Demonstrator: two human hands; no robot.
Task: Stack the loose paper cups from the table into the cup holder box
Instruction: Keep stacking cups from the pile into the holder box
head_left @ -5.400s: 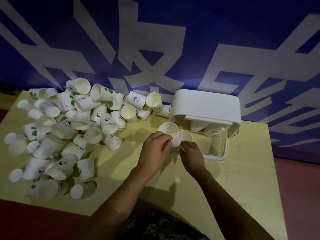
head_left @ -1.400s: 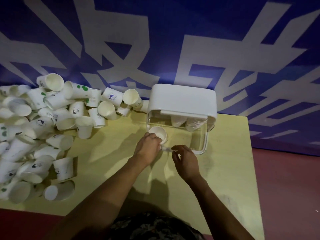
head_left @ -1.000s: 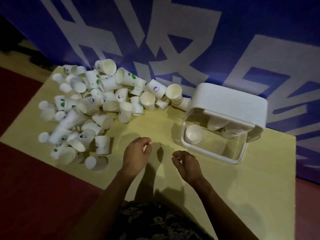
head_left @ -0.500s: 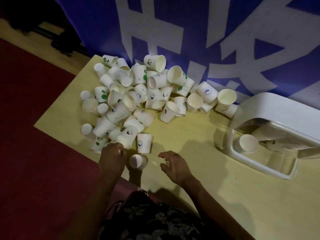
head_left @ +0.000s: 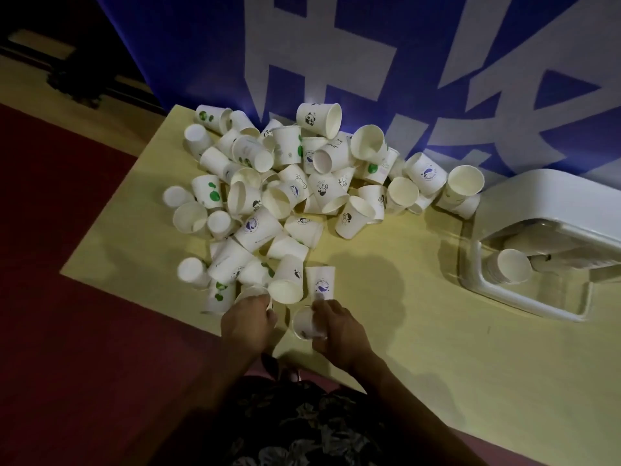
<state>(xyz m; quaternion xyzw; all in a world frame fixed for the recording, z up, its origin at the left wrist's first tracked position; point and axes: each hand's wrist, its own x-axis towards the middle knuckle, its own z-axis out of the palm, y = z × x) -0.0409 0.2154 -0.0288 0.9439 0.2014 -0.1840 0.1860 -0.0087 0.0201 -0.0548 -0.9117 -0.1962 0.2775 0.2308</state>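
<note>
A heap of several loose white paper cups [head_left: 295, 183] covers the left and back of the yellow table [head_left: 420, 331]. My left hand [head_left: 247, 322] grips a cup [head_left: 252, 292] at the heap's near edge. Just to the right, my right hand [head_left: 337, 329] holds another cup [head_left: 304, 322] lying on its side near the table's front edge. The white cup holder box [head_left: 537, 210] lies at the far right with a stack of cups [head_left: 510, 266] inside its clear part.
A blue banner with large white characters [head_left: 336, 62] hangs behind the table. Dark red floor [head_left: 67, 331] lies to the left and in front. An inverted cup with a blue print [head_left: 321, 280] stands just beyond my right hand.
The view has swung left toward the heap. My right hand moved left and took hold of the cup lying near the front edge; my left hand closed on a cup at the heap's edge.
</note>
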